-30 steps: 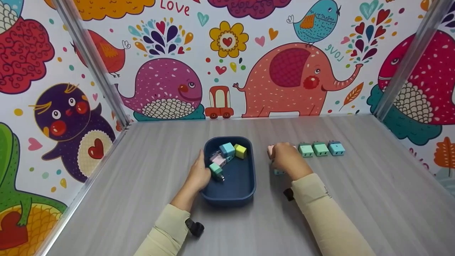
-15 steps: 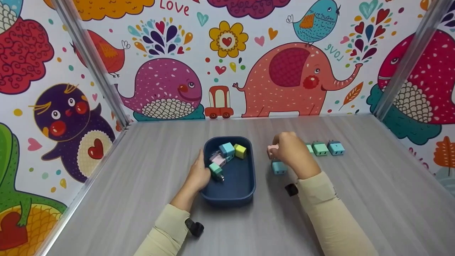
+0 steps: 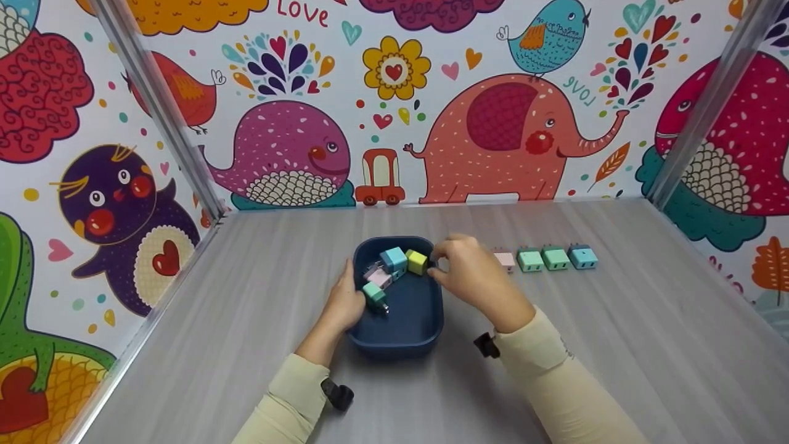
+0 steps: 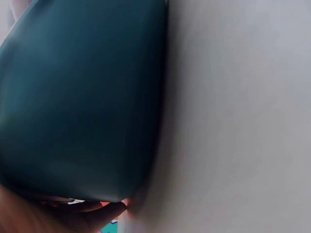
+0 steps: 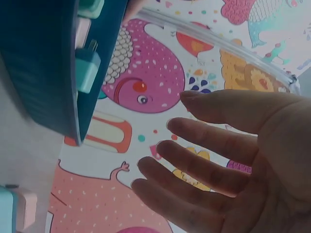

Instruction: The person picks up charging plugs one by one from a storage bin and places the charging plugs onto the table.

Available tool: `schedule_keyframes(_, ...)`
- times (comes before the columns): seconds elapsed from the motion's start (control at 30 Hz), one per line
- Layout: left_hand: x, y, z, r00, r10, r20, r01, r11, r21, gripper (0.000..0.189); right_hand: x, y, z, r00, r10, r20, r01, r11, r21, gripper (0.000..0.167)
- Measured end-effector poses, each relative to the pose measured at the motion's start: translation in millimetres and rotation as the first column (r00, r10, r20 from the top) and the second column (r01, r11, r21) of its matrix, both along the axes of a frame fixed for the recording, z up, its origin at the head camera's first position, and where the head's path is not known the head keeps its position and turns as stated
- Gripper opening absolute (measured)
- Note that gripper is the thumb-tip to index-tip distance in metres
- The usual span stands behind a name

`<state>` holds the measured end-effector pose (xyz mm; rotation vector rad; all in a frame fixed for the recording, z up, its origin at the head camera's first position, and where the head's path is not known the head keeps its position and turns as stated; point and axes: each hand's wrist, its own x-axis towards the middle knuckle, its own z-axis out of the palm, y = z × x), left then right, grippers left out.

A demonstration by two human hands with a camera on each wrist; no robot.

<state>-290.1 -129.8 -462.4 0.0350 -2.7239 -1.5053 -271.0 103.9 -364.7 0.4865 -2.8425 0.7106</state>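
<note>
My left hand (image 3: 345,302) holds the left side of a dark blue plastic bin (image 3: 410,317), its fingers along the outer wall. In the left wrist view the bin's wall (image 4: 82,97) fills much of the frame. Inside lie USB wall chargers: a blue one (image 3: 394,259), a yellow one (image 3: 416,262), a pink one (image 3: 379,277) and a green one (image 3: 373,293) with prongs showing. My right hand (image 3: 471,268) is by the bin's right rim. In the right wrist view this hand (image 5: 223,160) has its fingers spread and holds nothing.
Right of the bin stands a row of chargers: pink (image 3: 504,261), green (image 3: 530,259), another green charger (image 3: 555,258), blue (image 3: 583,257). The right wrist view shows a blue charger (image 5: 7,208) beside a pink one (image 5: 26,208). Behind the grey table (image 3: 246,345) rises a cartoon-printed wall (image 3: 394,123).
My right hand has moved left from the pink charger by the row to the bin's right rim. My left hand and the bin have stayed in place.
</note>
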Motion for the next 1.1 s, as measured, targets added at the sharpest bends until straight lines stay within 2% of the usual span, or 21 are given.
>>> schedule_keyframes(0.3, -0.9, -0.8, 0.9, 1.0, -0.009, -0.002, 0.009, 1.0, -0.014, 0.077, -1.3, -5, -8.8, 0.995, 0.09, -0.045, -0.089, 0.996, 0.027, 0.022)
schedule_keyframes(0.53, -0.7, -0.5, 0.7, 1.0, 0.009, 0.015, -0.009, 1.0, -0.005, 0.077, -13.3, -11, -18.0, 0.974, 0.215, -0.073, -0.208, 0.974, 0.087, 0.027)
schedule_keyframes(0.67, 0.3, 0.5, 1.2, 1.0, 0.005, 0.005, -0.005, 1.0, -0.002, 0.077, -24.7, -14, -22.5, 0.947, 0.314, -0.069, -0.303, 0.944, 0.133, 0.03)
schedule_keyframes(0.87, -0.4, 1.6, 1.2, 1.0, 0.001, 0.004, -0.001, 1.0, -0.003, 0.076, -45.6, -18, -27.2, 0.892, 0.449, -0.04, -0.429, 0.872, 0.236, 0.035)
schedule_keyframes(1.1, 0.8, -1.1, 2.1, 1.0, 0.003, 0.023, -0.003, 1.0, -0.008, 0.076, -68.4, -27, -34.1, 0.873, 0.488, 0.024, -0.468, 0.822, 0.324, 0.046)
